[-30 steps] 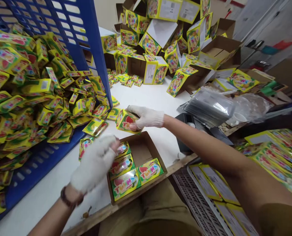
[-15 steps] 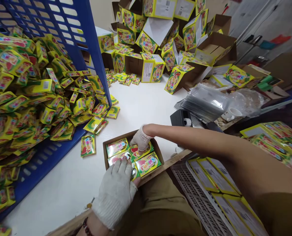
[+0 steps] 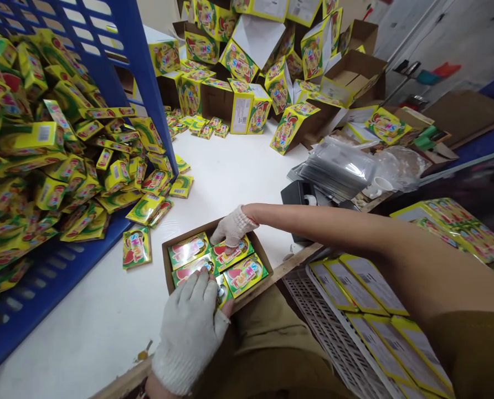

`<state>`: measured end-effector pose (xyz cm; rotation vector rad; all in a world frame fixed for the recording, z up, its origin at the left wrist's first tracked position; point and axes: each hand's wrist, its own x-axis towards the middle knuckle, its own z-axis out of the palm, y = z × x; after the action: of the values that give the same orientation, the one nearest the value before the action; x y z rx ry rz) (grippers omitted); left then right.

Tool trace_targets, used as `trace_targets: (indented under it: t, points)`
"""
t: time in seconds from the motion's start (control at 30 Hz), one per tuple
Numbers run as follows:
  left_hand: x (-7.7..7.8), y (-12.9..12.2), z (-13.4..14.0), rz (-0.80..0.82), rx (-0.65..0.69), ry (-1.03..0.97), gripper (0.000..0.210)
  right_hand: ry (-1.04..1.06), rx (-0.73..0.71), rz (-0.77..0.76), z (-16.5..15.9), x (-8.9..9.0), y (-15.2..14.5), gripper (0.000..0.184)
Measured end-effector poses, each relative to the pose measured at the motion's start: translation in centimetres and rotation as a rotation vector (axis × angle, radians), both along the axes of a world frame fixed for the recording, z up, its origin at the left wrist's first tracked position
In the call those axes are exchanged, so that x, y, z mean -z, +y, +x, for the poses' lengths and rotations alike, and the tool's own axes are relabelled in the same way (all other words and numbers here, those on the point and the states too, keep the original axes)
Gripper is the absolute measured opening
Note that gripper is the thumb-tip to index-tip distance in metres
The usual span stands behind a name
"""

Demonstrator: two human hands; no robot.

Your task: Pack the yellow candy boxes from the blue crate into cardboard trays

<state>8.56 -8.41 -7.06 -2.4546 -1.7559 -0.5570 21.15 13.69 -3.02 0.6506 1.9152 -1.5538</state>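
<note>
An open brown carton (image 3: 169,277) sits at the table's front edge, packed with small yellow-green printed boxes (image 3: 245,275) lying flat. My left hand (image 3: 193,327), in a white knit glove with bare fingertips, rests flat over the near-left boxes, fingers stretched out. At the carton's far side, my right hand (image 3: 232,226), also gloved, has its fingers bent down at the edge of a small box (image 3: 233,256) and its thumb on top. The fingertips between that box and its neighbours are partly hidden. One loose small box (image 3: 136,247) lies left of the carton.
A blue slotted crate (image 3: 147,94) on its side spills a heap of small boxes (image 3: 76,183) on the left. Display cartons (image 3: 242,108) are piled at the back. Plastic sleeves (image 3: 338,166), a black tape dispenser (image 3: 293,195) and a mug (image 3: 376,187) stand right. A basket (image 3: 313,310) holds filled cartons.
The view has shifted slightly, moving the scene a little left. My right hand has lifted slightly, showing more of the box beneath it. My left hand stays on the boxes.
</note>
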Motion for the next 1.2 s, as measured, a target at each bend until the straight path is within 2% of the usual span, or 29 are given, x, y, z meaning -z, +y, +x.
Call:
trace_targets:
  t: [0.1,0.2,0.27,0.4,0.47,0.53,0.6,0.63,0.7,0.77,0.83,0.9,1.0,1.07,1.2]
  points:
    - [-0.2,0.0,0.0,0.036,0.007,0.013,0.027,-0.017,-0.067,0.012,0.0,0.4,0.1,0.024]
    - [-0.3,0.1,0.0,0.050,0.016,0.007,0.026,0.038,-0.162,0.198,0.3,0.1,-0.1,0.026]
    - [-0.4,0.1,0.1,0.048,0.016,0.008,0.025,0.075,-0.161,0.272,0.8,-0.3,-0.5,0.031]
    - [-0.6,0.2,0.2,0.027,0.015,0.017,0.025,0.082,-0.091,0.303,1.6,-0.8,-1.0,0.034]
    - [-0.6,0.2,0.2,0.017,0.009,0.023,0.026,0.095,-0.059,0.246,1.8,-0.9,-0.9,0.030]
    - [-0.5,0.2,0.3,0.015,0.005,0.023,0.027,0.121,-0.014,0.113,2.1,-0.8,-0.6,0.030]
    - [-0.4,0.0,0.3,0.008,0.001,0.018,0.028,0.152,0.032,-0.003,2.3,-0.8,-0.3,0.033]
    - [-0.4,-0.1,0.3,0.005,0.000,0.015,0.028,0.160,0.039,-0.009,2.4,-0.8,-0.2,0.035]
    - [-0.6,-0.1,0.3,-0.010,0.003,0.011,0.028,0.136,-0.013,0.105,2.2,-0.8,-0.5,0.041]
    - [-1.3,0.3,0.1,-0.075,0.010,0.016,0.025,0.048,-0.149,0.323,1.5,-0.9,-1.2,0.047]
    - [-2.2,1.5,-0.3,-0.175,-0.011,0.029,0.026,-0.055,-0.299,0.510,0.5,-1.1,-2.0,0.053]
    - [-3.1,3.4,-0.9,-0.205,-0.035,0.041,0.026,-0.117,-0.387,0.589,-0.2,-1.4,-2.6,0.054]
    - [-3.6,6.3,-1.8,-0.157,0.030,0.049,0.038,-0.105,-0.379,0.552,-0.3,-1.6,-2.4,0.048]
    - [-3.3,7.5,-2.3,-0.210,0.077,0.076,0.048,-0.034,-0.322,0.463,0.5,-1.4,-1.6,0.046]
    - [-2.5,7.8,-2.7,-0.307,0.026,0.110,0.040,0.076,-0.191,0.267,1.9,-0.3,0.0,0.050]
